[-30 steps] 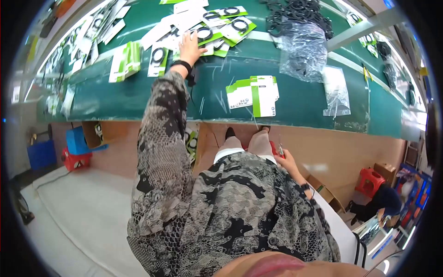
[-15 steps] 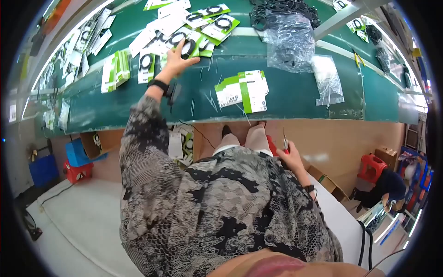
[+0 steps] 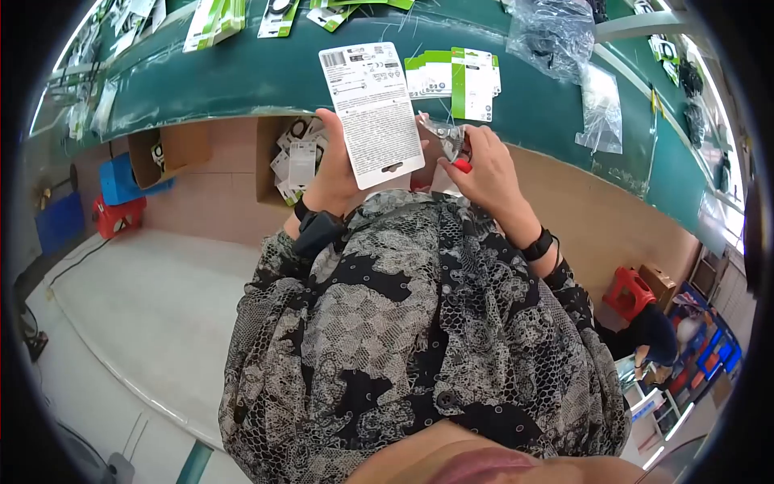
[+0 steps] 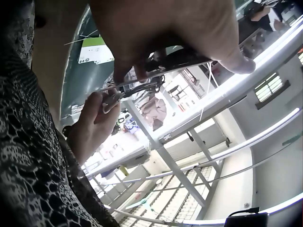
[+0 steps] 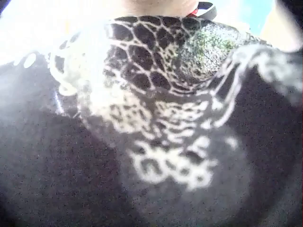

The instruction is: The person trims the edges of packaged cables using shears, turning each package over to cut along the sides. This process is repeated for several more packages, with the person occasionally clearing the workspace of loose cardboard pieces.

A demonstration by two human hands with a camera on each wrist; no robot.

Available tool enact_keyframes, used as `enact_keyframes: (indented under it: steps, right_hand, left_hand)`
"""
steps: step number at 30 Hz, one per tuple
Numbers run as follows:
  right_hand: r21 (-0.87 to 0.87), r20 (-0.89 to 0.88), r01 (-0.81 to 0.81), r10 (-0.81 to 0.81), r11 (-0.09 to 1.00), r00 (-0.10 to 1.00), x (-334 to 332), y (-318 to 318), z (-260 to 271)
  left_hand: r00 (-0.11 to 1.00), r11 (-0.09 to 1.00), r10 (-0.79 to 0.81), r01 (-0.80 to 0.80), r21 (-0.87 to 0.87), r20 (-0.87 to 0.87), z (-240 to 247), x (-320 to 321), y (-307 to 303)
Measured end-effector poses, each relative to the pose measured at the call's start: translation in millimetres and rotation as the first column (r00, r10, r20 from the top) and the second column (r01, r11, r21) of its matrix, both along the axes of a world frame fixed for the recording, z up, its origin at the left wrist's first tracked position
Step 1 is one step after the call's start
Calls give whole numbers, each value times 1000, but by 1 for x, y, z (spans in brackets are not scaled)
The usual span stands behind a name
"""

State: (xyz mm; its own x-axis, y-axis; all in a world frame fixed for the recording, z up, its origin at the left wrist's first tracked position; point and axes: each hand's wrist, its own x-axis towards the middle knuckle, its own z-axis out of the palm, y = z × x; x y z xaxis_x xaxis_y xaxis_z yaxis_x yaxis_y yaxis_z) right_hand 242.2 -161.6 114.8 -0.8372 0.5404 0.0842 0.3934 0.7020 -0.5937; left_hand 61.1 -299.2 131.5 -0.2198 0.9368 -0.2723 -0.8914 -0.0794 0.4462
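My left hand (image 3: 332,161) holds a white packaging card (image 3: 372,113) upright in front of my chest, printed back toward me, thumb on its left edge. My right hand (image 3: 477,161) grips small red-handled cutters (image 3: 451,145), whose metal tips sit at the card's right edge. In the left wrist view the left hand (image 4: 180,38) pinches the card (image 4: 182,56) seen edge-on, with the right hand (image 4: 94,123) and cutters (image 4: 135,87) just below it. The right wrist view shows only my blurred patterned garment (image 5: 156,132).
The green table (image 3: 266,73) runs across the top, with a stack of green-and-white cards (image 3: 455,77) and clear plastic bags (image 3: 601,109) on it. A cardboard box (image 3: 298,157) holding cards stands under its edge. A red stool (image 3: 627,292) stands at the right.
My left hand left the pile on the table and brought one card back up in front of my chest. My right hand rose from my lap with the cutters to the card's edge.
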Motion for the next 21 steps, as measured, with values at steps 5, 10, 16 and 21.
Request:
enact_keyframes:
  steps: [5,10,16,21]
  right_hand:
    - [86,8,-6,6,996,1000,-8,-7,8]
    - [105,-16,12,-11,994,1000,-9,-12,10]
    - [67,26,39,-41,997,999,3,-16,1]
    - [23,28,72,-72,997,997,3,-20,2]
  left_hand:
    - [986,998,-54,47,-42,-158,-14,4,-15]
    - [988,998,-38,45,43,-151,-14,12,-15]
    - [992,995,-66,74,73,-108,-26,18,-17]
    - [983,991,-116,124,49,-142,-30,21,-17]
